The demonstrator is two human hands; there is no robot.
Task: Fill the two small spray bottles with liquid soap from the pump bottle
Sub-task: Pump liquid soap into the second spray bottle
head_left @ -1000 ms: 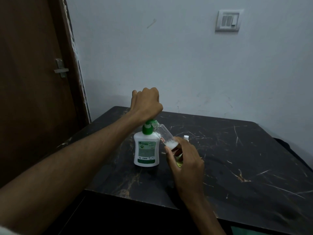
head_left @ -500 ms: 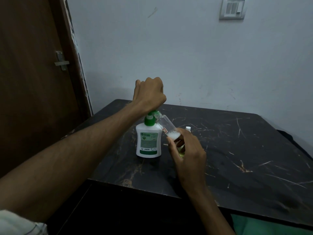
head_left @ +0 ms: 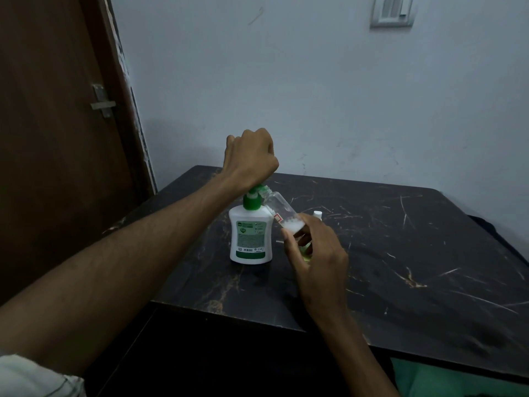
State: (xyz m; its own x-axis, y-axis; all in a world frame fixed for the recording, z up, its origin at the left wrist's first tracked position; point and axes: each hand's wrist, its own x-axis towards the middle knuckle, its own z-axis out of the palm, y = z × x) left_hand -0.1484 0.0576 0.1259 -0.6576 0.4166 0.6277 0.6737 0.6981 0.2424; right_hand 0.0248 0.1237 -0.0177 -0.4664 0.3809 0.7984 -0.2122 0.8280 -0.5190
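Note:
A white pump bottle (head_left: 250, 239) with a green pump stands on the dark table (head_left: 415, 253). My left hand (head_left: 252, 159) sits as a fist on top of the pump head, fingers curled over it. My right hand (head_left: 317, 259) grips the base of a small clear spray bottle (head_left: 282, 207), tilted with its open mouth at the pump nozzle. White soap lies in its lower end. Behind my right hand, a second small bottle with yellow-green liquid (head_left: 307, 253) is mostly hidden. A small white cap (head_left: 317, 214) shows just beyond it.
A brown door (head_left: 57, 167) with a metal latch (head_left: 101, 103) stands at the left, close to the table's corner. The wall behind carries a switch plate (head_left: 392, 10). Green cloth (head_left: 458, 379) shows below the table's front edge at the right.
The view has drifted slightly down and left. Both hands keep their hold, with the small bottle still tilted at the nozzle. The left fist sits marginally higher over the pump.

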